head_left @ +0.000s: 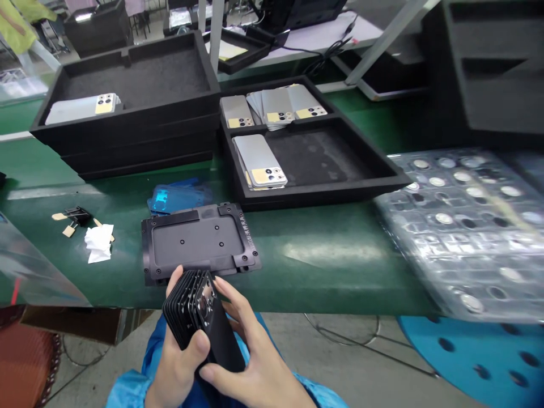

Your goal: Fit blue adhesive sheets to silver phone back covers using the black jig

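Observation:
Both hands hold a fanned stack of black phone back covers just below the table's front edge. My left hand wraps the stack from the left, thumb across its front. My right hand supports it from the right, fingers curled against the top cover. Right above them, a black metal fixture plate lies flat on the green table.
A black foam tray holds silver phone backs in its compartments. Stacked black trays sit at the back left. A clear blister tray of small round parts lies right. Blue film pieces, a white wipe and a black clip lie left.

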Available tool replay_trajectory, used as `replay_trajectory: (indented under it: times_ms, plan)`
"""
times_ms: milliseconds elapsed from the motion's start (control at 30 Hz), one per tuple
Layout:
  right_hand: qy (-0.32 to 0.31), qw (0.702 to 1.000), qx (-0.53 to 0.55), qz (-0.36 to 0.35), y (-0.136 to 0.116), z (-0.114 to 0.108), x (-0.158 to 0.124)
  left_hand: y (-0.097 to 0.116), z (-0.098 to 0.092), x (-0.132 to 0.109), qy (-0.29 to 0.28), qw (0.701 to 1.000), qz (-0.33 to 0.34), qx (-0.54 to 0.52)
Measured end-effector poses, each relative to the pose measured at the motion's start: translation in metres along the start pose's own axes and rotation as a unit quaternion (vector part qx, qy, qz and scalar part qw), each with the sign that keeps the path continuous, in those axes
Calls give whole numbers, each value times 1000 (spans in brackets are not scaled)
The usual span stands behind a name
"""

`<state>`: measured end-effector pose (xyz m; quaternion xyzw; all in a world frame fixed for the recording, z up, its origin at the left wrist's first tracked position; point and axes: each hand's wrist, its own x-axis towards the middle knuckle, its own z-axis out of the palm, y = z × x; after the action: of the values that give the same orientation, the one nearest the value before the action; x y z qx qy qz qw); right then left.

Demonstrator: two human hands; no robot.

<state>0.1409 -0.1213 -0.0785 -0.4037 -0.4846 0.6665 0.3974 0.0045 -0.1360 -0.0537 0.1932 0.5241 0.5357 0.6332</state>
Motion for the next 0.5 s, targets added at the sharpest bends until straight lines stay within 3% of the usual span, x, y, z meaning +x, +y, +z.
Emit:
replay_trajectory:
  times_ms: [200, 333, 500]
  plan:
    - [-23, 994, 108, -4, 8, -14, -4, 4, -7, 7, -42, 988, -52, -139]
    - [0, 978, 204, 29, -3, -26, -9, 10, -14, 15, -143, 951, -102, -255]
    - [70, 960, 264, 63, -9, -41, -17, 15, -19, 20, -183, 938, -62, -288]
